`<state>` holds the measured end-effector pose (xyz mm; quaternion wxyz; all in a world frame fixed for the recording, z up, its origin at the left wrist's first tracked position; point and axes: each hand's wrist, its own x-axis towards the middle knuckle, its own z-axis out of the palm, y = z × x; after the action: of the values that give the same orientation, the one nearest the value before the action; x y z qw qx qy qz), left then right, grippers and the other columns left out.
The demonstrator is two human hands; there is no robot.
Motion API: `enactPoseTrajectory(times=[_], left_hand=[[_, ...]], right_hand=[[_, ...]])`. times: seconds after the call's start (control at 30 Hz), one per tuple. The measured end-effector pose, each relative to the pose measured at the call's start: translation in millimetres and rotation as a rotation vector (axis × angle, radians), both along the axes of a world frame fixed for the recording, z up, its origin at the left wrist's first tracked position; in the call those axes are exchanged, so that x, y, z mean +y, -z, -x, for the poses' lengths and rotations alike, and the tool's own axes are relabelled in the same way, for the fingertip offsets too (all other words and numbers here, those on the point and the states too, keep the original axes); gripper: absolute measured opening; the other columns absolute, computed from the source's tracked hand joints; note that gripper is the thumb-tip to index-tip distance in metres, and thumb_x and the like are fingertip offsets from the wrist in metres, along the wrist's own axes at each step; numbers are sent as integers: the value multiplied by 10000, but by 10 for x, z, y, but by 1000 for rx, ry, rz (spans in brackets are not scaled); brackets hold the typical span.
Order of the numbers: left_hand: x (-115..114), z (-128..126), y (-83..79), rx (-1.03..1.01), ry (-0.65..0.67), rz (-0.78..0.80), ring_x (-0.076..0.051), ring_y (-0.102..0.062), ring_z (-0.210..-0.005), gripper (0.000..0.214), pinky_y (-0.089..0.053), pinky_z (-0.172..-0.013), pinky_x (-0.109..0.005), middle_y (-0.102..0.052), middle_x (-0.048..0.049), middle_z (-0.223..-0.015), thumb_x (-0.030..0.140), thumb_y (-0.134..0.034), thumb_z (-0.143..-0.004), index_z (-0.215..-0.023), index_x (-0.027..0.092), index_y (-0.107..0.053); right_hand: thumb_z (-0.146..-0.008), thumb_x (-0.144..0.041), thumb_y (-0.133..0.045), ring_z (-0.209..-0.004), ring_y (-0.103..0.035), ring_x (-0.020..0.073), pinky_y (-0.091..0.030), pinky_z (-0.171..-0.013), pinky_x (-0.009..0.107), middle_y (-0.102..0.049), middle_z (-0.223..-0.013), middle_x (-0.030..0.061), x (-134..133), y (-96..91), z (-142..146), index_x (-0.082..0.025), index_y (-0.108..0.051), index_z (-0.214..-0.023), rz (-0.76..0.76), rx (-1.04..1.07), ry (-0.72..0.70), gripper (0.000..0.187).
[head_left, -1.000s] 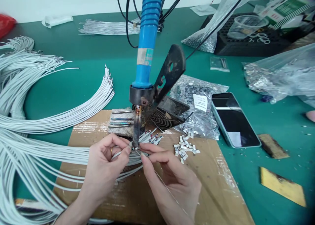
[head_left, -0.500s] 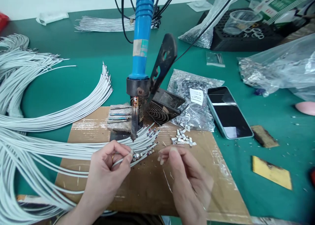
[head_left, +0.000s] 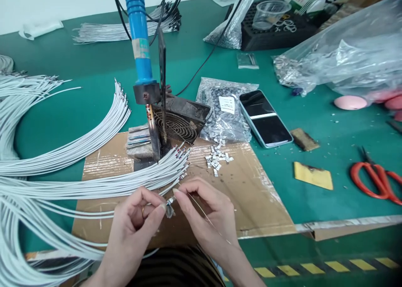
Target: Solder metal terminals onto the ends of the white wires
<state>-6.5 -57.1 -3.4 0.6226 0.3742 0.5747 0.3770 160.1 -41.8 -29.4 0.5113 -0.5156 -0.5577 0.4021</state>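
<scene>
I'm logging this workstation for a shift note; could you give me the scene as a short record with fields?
Left hand: the left hand pinches a small pale part at its fingertips
Right hand: the right hand, fingertips close to that part, holds a thin wire
Tool: blue-handled iron, tip down, apart from both hands
Work surface: cardboard sheet on a green table
Cables: white bundle beyond the hands, ends toward the right
Loose pieces: small metal tabs, scattered on the cardboard
Right side: phone, yellow pad, red-handled scissors

And we've got a phone [head_left: 266, 118] screen-up on the green table [head_left: 94, 65], red-handled scissors [head_left: 381, 179] nearer us, clear cup [head_left: 270, 16] atop black crate [head_left: 266, 42]!
</scene>
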Motion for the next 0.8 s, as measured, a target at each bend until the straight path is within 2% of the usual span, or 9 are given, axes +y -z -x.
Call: enactPoseTrajectory(times=[0.1, 0.3, 0.4, 0.47, 0.53, 0.6, 0.67, 0.73, 0.8], left_hand=[[-22, 10, -17, -15, -13, 24, -54, -239, -532, 302, -146, -447, -165, -513, 56, -659, 441, -790, -914, -821, 170, -698], [-35, -28, -82, -77, -15, 68, -34, -210, -512, 333, -133, -449, -159, -512, 67, -644, 468, -833, -869, -811, 166, -706], [-36, -48, -90, -87, -21, 104, -28, -214, -501, 374, -141, -446, -150, -499, 74, -620, 497, -856, -836, -799, 159, -700], [-40, -57, -84, -72, -13, 115, -20, -223, -490, 401, -149, -437, -140, -522, 67, -625, 517, -860, -822, -790, 153, -695], [-53, -56, -69, -53, 17, 130, -10, -237, -461, 419, -157, -419, -130, -545, 61, -628, 543, -844, -828, -801, 154, -689], [-78, -47, -45, -8, 73, 125, -6, -296, -423, 396, -218, -393, -130, -611, 34, -690, 540, -797, -872, -812, 164, -687], [-113, -29, -8, 87, 207, 35, -52, -508, -483, 296, -408, -455, -159, -699, -22, -831, 446, -732, -941, -804, 184, -711], [-159, 1, 51, 213, 415, -164, -154, -716, -781, 168, -566, -738, -239, -755, -56, -981, 281, -698, -948, -803, 223, -759], [-209, 47, 135, 314, 554, -370, -212, -730, -1019, 152, -531, -976, -307, -782, -41, -1052, 160, -709, -888, -869, 284, -796]], right_hand=[[-960, -166, -688, -631, -587, 93, -477, -590, 187, -628, -711, -44, -16, -25, 11, -205, -661, -777, -22, 13, 7, 188], [-940, -161, -705, -631, -606, 102, -503, -604, 194, -645, -700, -33, -83, -36, 30, -200, -679, -752, 2, 63, 22, 194], [-946, -245, -726, -680, -666, 130, -554, -646, 220, -715, -773, -5, -110, -22, -23, -221, -758, -830, 83, 225, 34, 123], [-994, -421, -662, -739, -730, 174, -614, -705, 280, -786, -876, 42, -106, -12, -146, -239, -824, -953, 161, 435, 7, 247], [-1028, -621, -485, -753, -763, 227, -650, -716, 359, -814, -861, 91, -93, 7, -364, -227, -860, -975, 247, 603, 10, 546], [-1000, -683, -450, -699, -761, 245, -638, -619, 373, -813, -800, 114, -88, 44, -668, -208, -865, -968, 278, 565, 146, 631], [-938, -719, -469, -604, -713, 239, -614, -585, 399, -773, -713, 103, -105, 93, -1026, -199, -828, -834, 241, 331, 475, 640], [-909, -680, -514, -692, -716, 263, -596, -657, 439, -765, -797, 103, -138, 133, -1389, -210, -761, -807, 188, 59, 767, 541], [-881, -586, -655, -791, -691, 291, -556, -770, 490, -739, -891, 97, -167, 150, -1704, -224, -737, -857, 175, -95, 889, 371]])
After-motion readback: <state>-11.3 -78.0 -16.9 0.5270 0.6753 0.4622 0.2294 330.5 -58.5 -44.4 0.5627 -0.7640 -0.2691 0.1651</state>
